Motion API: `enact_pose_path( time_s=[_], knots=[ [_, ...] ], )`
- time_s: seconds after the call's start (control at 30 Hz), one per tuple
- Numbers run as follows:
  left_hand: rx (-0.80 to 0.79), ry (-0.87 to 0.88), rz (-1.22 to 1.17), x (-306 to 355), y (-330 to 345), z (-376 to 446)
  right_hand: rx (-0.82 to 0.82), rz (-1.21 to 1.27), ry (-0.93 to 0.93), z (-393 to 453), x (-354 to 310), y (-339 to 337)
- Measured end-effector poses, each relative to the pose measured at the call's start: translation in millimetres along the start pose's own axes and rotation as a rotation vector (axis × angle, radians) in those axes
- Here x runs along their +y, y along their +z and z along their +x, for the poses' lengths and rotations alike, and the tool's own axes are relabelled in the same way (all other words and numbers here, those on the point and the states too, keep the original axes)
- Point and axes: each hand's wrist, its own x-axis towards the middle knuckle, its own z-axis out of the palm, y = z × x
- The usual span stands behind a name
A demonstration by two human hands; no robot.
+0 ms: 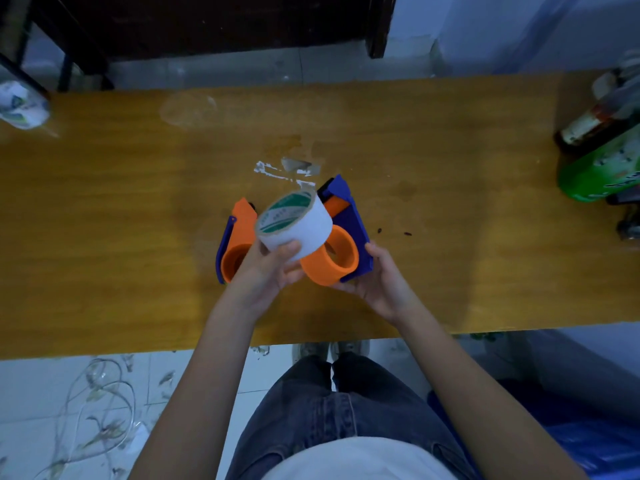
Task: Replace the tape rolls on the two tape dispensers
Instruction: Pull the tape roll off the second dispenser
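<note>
My left hand [268, 271] grips a white tape roll [294, 225] with a green-printed core, held above the wooden table [104, 209]. My right hand [377, 278] holds a blue tape dispenser [353, 230] from below; its orange spool [332, 259] is bare and faces me. The roll hangs just up and left of that spool, touching or nearly touching it. A second dispenser [237, 237], orange with a blue side and a bare orange spool, lies on the table behind my left hand, partly hidden by it.
Another tape roll [22, 105] lies at the table's far left edge. Bottles and a green package [602, 168] crowd the right end. White tape scraps [284, 169] stick to the tabletop behind the dispensers. My legs are below the near table edge.
</note>
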Motion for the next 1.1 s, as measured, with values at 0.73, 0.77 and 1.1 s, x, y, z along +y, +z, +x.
enact_pose_path(
  time_s=[0.73, 0.77, 1.1],
  knots=[
    [0.1, 0.027, 0.544, -19.8, 5.5, 10.8, 0.568, -0.854, 0.049, 30.9, 16.3, 8.2],
    [0.092, 0.035, 0.535, -21.2, 5.2, 9.0, 0.569, -0.918, 0.044, 31.1, 17.4, 6.9],
    [0.195, 0.068, 0.344, -39.5, 0.7, -8.4, 0.539, -0.778, -0.177, 8.0, 14.5, 5.6]
  ],
)
